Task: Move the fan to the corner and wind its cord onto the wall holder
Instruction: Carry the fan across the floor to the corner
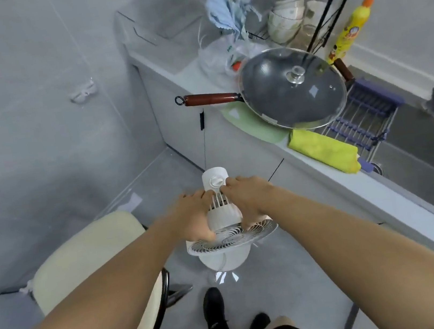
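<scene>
at the upper left of the frame a small white plastic wall holder (84, 92) sits on the grey tiled wall, with nothing wound on it. below it, at lower left, stands a cream cushioned chair with a black metal frame (83, 257). in the lower middle the white plastic floor fan with a round grille (225, 219) stands on the grey floor, just in front of the bench's cabinet doors. the left hand (194, 218) grips the left side of the fan's motor housing, fingers curled round it; the right hand (246, 196) grips the right side, fingertips by the top knob. the fan's cord cannot be made out. to the right, on the bench (322, 160), lie a dark wok with a glass lid and red-brown handle (291, 88) and a folded yellow cloth (323, 151).

judging by this, the moving step is in hand: the fan is held, not yet in the corner. the next move calls for lifting it clear of the chair and carrying it toward the upper left, before finding the cord.
</scene>
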The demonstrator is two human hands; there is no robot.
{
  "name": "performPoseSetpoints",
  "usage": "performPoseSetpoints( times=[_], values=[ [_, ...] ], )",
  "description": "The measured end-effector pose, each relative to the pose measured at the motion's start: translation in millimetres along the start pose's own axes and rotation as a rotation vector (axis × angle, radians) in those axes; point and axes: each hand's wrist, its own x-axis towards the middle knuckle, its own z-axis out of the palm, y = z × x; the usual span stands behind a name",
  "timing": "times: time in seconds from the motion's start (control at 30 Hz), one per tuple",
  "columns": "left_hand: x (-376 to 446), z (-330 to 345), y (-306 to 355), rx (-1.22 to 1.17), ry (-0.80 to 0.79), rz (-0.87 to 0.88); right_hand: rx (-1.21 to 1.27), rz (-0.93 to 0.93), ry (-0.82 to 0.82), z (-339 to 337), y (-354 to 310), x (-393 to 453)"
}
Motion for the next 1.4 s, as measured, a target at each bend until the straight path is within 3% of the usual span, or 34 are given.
performPoseSetpoints(
  times=[0.53,0.87,1.4],
  values=[
    [3.8,-80.2,-118.2,-0.185,0.089,-0.418,-0.186,-0.367,0.113,-136.6,2.5,153.8],
    [14.3,-113.9,-167.8,-0.377,0.189,-0.619,-0.301,-0.550,0.064,-215.7,-0.8,231.7],
    [78.7,-125.8,-285.6,-0.319,0.225,-0.570,-0.323,-0.466,0.024,-257.3,2.5,356.7]
  ],
)
